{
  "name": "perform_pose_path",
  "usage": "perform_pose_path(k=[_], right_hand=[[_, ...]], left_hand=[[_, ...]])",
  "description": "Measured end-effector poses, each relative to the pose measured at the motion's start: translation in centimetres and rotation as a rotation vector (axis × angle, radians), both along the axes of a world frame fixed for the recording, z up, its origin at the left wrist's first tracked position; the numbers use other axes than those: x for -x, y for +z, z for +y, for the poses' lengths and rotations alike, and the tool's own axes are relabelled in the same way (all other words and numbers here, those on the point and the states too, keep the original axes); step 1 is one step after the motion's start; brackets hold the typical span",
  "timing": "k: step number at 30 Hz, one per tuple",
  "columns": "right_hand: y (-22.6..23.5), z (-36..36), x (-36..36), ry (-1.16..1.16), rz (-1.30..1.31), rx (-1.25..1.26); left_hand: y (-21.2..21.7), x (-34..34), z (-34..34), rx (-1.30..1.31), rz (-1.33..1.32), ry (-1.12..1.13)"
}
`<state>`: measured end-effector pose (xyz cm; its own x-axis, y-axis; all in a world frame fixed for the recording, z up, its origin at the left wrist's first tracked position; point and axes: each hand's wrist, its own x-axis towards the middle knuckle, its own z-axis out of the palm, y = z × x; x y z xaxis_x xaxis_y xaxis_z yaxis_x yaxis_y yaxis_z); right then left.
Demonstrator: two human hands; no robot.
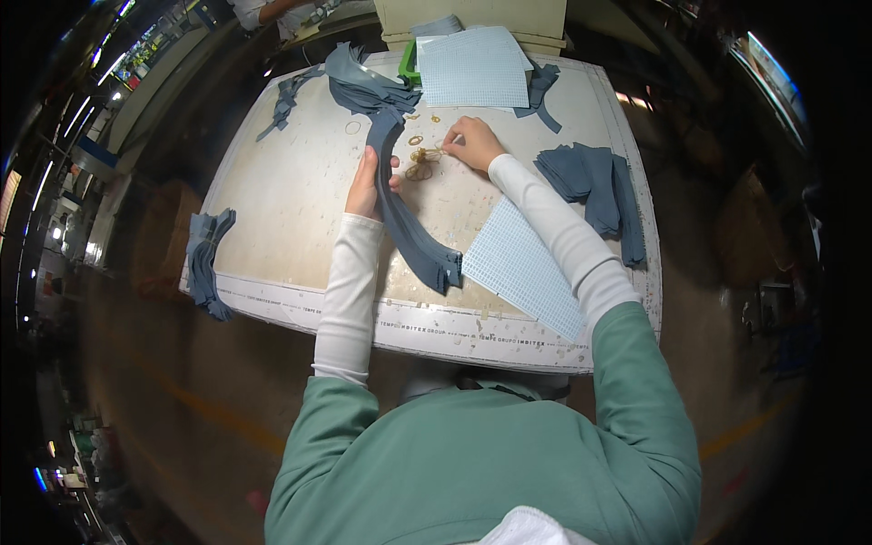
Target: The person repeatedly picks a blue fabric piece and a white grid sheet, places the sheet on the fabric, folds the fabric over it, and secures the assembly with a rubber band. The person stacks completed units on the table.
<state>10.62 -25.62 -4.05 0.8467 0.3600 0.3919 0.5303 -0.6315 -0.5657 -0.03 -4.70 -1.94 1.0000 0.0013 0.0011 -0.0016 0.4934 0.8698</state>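
Observation:
My left hand (365, 186) is closed around the middle of a curved stack of blue-grey fabric strips (406, 227). The stack's lower end points toward the table's near edge, and its upper end reaches a heap of similar pieces. To its right, my right hand (474, 143) pinches at a small tangle of yellowish rubber bands (421, 165); one band appears to stretch up to my fingertips. A few loose rubber bands (415, 141) lie just beyond the tangle.
Blue-grey pieces are heaped (359, 82) at the back, stacked (595, 186) on the right and bundled (211, 263) at the left edge. Printed sheets lie at the back (474, 68) and under my right forearm (518, 263). A green tray (408, 64) shows behind the far sheets.

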Motion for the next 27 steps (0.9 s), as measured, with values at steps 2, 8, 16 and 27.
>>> perform_pose_path(k=[2,8,16,27], right_hand=[[1.0,-0.1,-0.9,0.067,0.118,-0.241],[4.9,0.0,0.8,0.166,0.376,-0.659],[9.5,-5.2,10.6,0.39,0.377,-0.691],[5.3,-14.6,23.0,0.183,0.588,-0.908]], left_hand=[[0.5,0.6,-0.3,-0.021,-0.067,-0.042],[1.6,1.9,0.2,0.061,-0.238,-0.263],[4.4,7.7,-2.1,0.395,-0.309,-0.574],[3.1,12.7,-7.9,0.963,-0.381,-0.94]])
